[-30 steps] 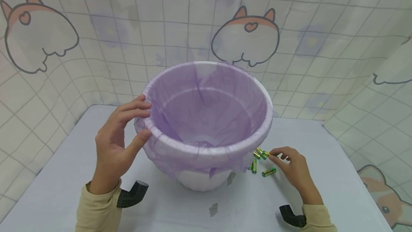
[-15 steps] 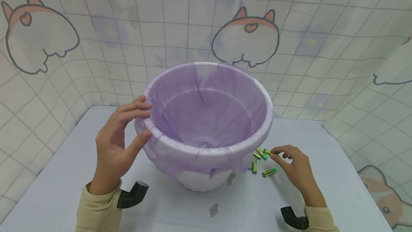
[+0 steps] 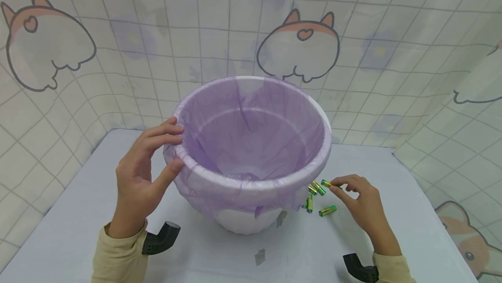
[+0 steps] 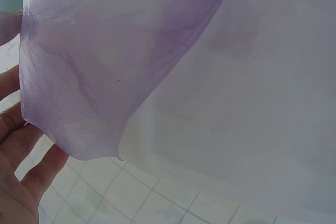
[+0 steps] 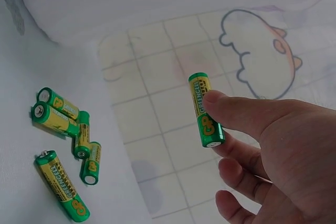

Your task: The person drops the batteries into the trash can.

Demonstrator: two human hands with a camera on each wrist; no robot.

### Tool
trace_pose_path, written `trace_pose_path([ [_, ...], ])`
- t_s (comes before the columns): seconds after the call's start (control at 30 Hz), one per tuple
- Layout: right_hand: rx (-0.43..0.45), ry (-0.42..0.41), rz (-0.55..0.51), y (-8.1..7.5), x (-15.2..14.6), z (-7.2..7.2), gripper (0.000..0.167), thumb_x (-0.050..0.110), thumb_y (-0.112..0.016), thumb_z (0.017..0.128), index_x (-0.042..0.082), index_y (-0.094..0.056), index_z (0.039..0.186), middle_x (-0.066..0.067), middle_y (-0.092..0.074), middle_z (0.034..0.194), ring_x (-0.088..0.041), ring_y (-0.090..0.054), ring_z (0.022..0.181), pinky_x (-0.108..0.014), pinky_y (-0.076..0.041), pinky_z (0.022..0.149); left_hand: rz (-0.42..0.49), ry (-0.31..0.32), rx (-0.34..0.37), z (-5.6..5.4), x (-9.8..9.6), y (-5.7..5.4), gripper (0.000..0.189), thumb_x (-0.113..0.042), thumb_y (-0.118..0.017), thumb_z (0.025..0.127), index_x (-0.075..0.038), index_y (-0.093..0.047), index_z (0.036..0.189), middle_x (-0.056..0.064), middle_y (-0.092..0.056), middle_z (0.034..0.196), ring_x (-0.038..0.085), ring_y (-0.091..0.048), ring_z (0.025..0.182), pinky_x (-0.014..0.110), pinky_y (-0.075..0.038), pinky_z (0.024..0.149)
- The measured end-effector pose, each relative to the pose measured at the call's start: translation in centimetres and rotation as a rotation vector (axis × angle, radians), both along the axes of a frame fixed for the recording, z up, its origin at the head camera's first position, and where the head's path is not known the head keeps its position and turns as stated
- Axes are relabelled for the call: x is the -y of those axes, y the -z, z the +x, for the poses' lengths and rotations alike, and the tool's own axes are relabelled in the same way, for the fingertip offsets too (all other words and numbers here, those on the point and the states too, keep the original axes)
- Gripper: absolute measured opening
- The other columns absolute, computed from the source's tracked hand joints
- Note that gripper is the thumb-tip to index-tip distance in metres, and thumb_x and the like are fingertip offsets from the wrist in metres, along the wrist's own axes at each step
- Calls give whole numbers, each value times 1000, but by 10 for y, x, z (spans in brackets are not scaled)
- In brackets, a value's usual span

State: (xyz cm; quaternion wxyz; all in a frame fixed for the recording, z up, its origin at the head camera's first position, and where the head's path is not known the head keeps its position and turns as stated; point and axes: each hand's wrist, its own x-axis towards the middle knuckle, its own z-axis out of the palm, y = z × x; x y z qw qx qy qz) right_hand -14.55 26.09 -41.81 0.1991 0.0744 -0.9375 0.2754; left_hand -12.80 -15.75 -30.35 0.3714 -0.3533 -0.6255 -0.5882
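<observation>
A white bin with a purple plastic bag [image 3: 255, 143] lining it stands on the table, the bag folded down over its rim [image 3: 231, 182]. My left hand [image 3: 137, 178] touches the left of this rim, fingers and thumb spread. The left wrist view has the loose bag edge [image 4: 100, 103] hanging down the bin's wall. To the right of the bin, my right hand [image 3: 362, 204] pinches a green-and-yellow AA battery [image 5: 201, 114] between thumb and fingers, raised above the table. Several similar batteries [image 5: 63, 184] lie on the table just left of that hand.
The table [image 3: 306, 252] has a white cover with two grey patches, one [image 3: 260, 256] in front of the bin. Curtains of tiled pattern with cartoon dogs [image 3: 300, 49] close off the back and sides. A black curved camera mount [image 3: 161, 238] sits at the left wrist.
My right hand has moved slightly up and to the right, drawing the pinched battery away from the others. The left hand has stayed at the rim.
</observation>
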Motion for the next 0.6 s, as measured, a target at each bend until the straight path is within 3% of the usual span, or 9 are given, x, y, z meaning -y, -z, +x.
trace_pose_path([
  [0.6,-43,-20,-19,-14,2,6,15,15,-76,83,20,-73,98,5,-71,94,-8,-49,84,-21,-43,72,-9,-9,6,-1,1,1,31,0,-71,83,20,-59,104,16,-65,117,33,-53,128,39,-39,116],
])
